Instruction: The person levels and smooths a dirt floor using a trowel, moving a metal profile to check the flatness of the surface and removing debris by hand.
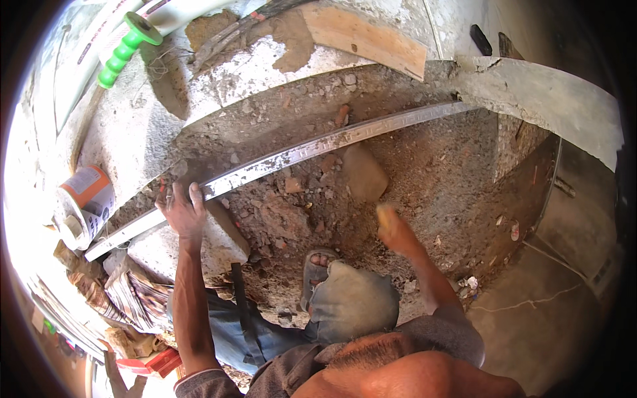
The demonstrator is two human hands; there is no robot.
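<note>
i see a wide bed of rubble and reddish dirt (424, 166) filling the middle of the view, walled by a rough concrete ledge (551, 93) at two o'clock and a pale concrete block (133, 132) at ten o'clock. across the rubble runs a long metal straightedge (318, 147), spattered with mortar, lying from eight o'clock up to one o'clock, its low end resting on a grey block (166, 249). a wooden plank (365, 36) lies on the ledge at twelve o'clock. a flat stone (363, 174) sits in the dirt just below the straightedge, near the centre. a bent knee in grey cloth (352, 302) and a sandalled foot (318, 262) show at six o'clock. a round tin (86, 202) stands at nine o'clock, and a green ribbed handle (126, 48) sticks up at eleven o'clock. my left hand (180, 211) rests on the straightedge near its low end, fingers spread and pressing on the metal rather than wrapped around it. my right hand (393, 229) hovers over the dirt at the centre, just below the flat stone; it is blurred, it seems to close on something small and yellowish, and i cannot tell the grasp for sure.
</note>
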